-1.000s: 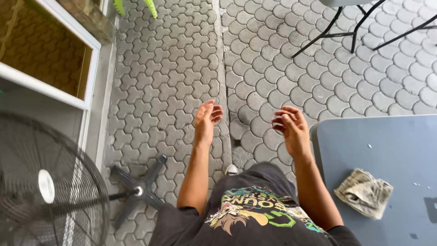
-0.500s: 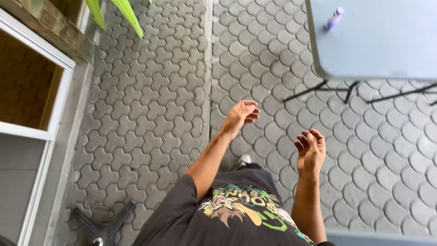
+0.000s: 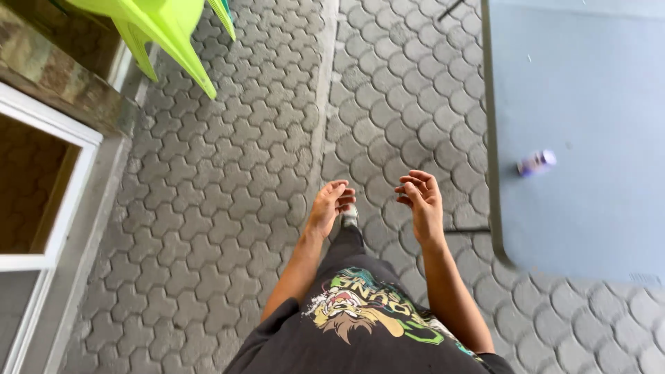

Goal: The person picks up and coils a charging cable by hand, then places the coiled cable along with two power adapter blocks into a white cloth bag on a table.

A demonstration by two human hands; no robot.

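Grey interlocking paving stones [image 3: 228, 208] cover the ground, crossed by a pale straight band of kerb stones that runs up the middle, and the person stands over it looking down. Taking the grey table [image 3: 589, 208] at the right edge as the landmark: the fingers of the right hand [image 3: 419, 201] are loosely curled, palm turned up and inward, grasping nothing, and the hand hangs in the air just left of the table's rounded edge without touching it. Its forearm rises from the elbow near the table's near corner, bent upward in front of the body. The left hand [image 3: 331, 204] is further from the table, a little lower, its fingers also relaxed and half-curled around nothing, palm facing the right hand; the two hands are near each other but apart. That forearm slants down and away from the table to the sleeve of a dark printed shirt [image 3: 360, 325]. A shoe tip [image 3: 350, 216] shows on the paving between the hands. On the tabletop, well to the right of the right hand, lies a small purple and white container [image 3: 535, 163] on its side. Far from the table, at the upper left, the legs of a lime-green plastic chair [image 3: 166, 31] show, and a white-framed opening [image 3: 52, 201] sits at the left edge.
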